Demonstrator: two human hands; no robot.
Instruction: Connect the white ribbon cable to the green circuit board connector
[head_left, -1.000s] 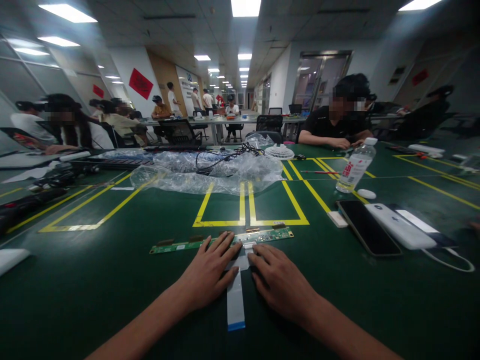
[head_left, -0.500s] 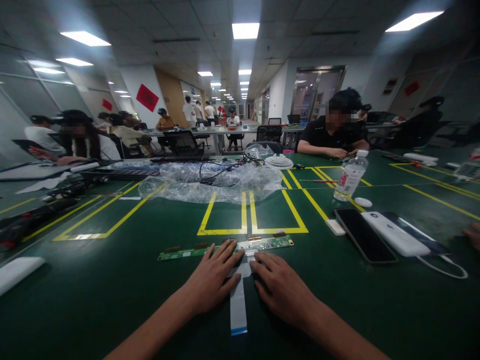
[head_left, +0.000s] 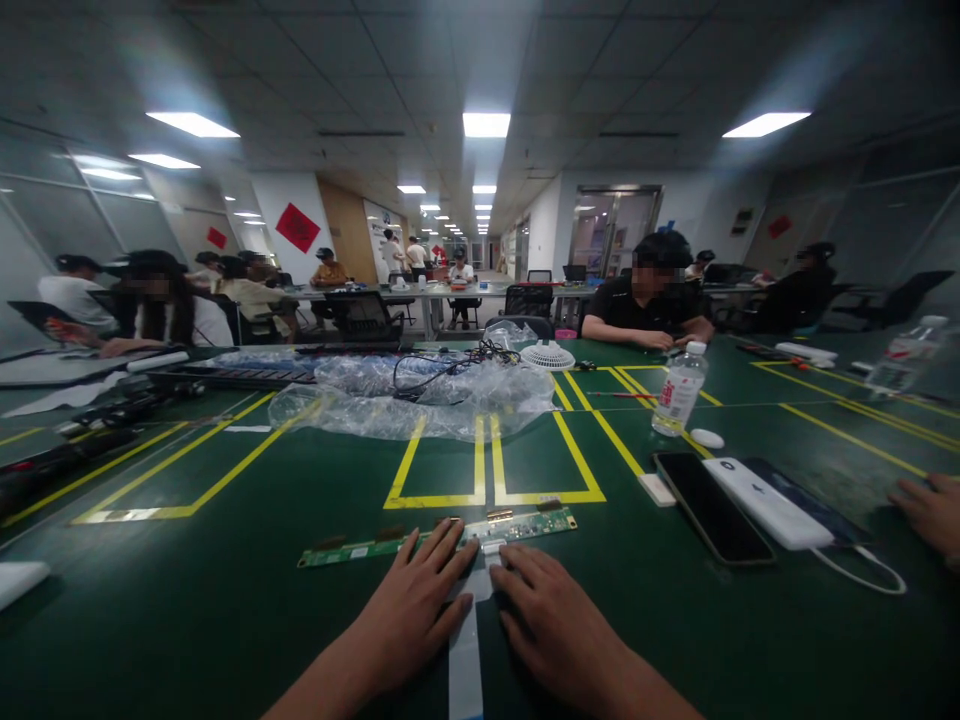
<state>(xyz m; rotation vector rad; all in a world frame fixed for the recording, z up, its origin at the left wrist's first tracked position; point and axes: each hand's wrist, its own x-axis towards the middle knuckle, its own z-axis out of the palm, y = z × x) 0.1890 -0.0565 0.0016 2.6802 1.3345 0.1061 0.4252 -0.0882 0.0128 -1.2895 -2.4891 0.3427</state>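
Observation:
A long, narrow green circuit board (head_left: 553,522) lies on the dark green table. From a connector at its middle, a white flat ribbon cable (head_left: 465,660) runs toward me. My left hand (head_left: 416,600) rests flat with its fingers spread; its fingertips are on the board and its thumb is at the cable's left edge. Beside the cable, my right hand (head_left: 559,615) is palm down with loosely bent fingers apart. Its index fingertip touches near the connector. Neither hand grips anything.
Bubble wrap (head_left: 420,400) with black cables lies beyond yellow tape outlines. To the right are a bottle (head_left: 679,390), a dark phone (head_left: 712,508) and a white power bank (head_left: 776,503). Another person's hand (head_left: 930,510) is at the right edge. A person in black sits opposite.
The camera has tilted up, so the table and hands appear lower. Both hands keep almost the same place at the board and cable. The person's hand at the right shows more.

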